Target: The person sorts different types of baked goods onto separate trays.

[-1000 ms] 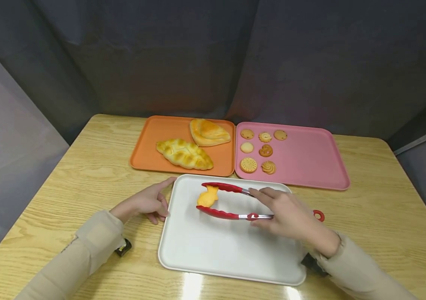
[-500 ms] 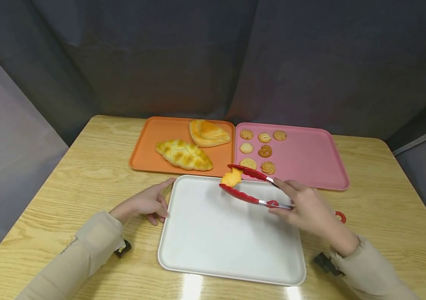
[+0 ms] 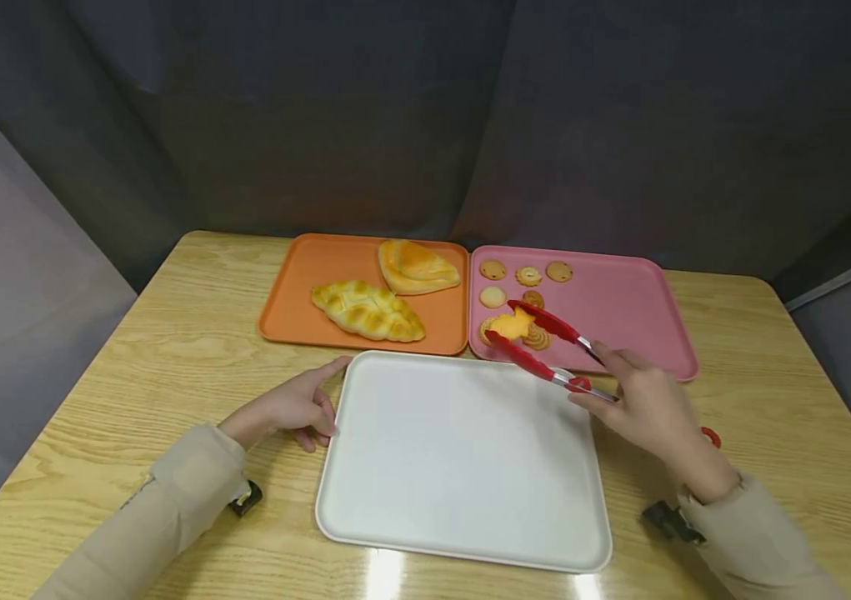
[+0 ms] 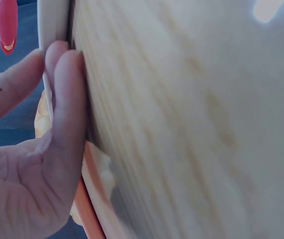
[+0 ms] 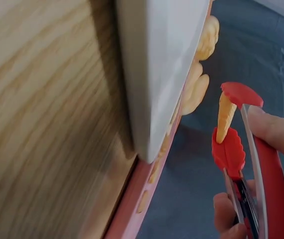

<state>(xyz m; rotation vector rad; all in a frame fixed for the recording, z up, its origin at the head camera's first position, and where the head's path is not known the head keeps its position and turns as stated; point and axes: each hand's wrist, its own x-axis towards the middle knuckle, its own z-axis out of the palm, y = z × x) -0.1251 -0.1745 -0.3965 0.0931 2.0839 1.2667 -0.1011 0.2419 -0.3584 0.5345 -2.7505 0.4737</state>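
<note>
My right hand (image 3: 646, 408) grips a pair of red-tipped metal tongs (image 3: 526, 357). Pinched between the tong tips is an orange-yellow fish-shaped cookie (image 3: 513, 323), held over the near left part of the pink tray (image 3: 613, 308) and partly covering cookies below. The right wrist view shows this fish cookie (image 5: 225, 117) edge-on and raised off the tray. At the left edge of the white tray (image 3: 463, 458), my left hand (image 3: 290, 408) pinches the rim; its thumb (image 4: 17, 82) is on one side and the other fingers (image 4: 70, 89) on the opposite side.
Several small cookies (image 3: 493, 297) lie in rows on the left half of the pink tray. Beside it, an orange tray (image 3: 290, 308) bears a braided bread (image 3: 368, 310) and a folded pastry (image 3: 416, 267). A dark curtain (image 3: 335, 125) hangs behind the wooden table (image 3: 192, 350).
The right hand has carried the tongs and fish cookie from over the white tray, away and to the right, to over the pink tray. The left hand has stayed in place.
</note>
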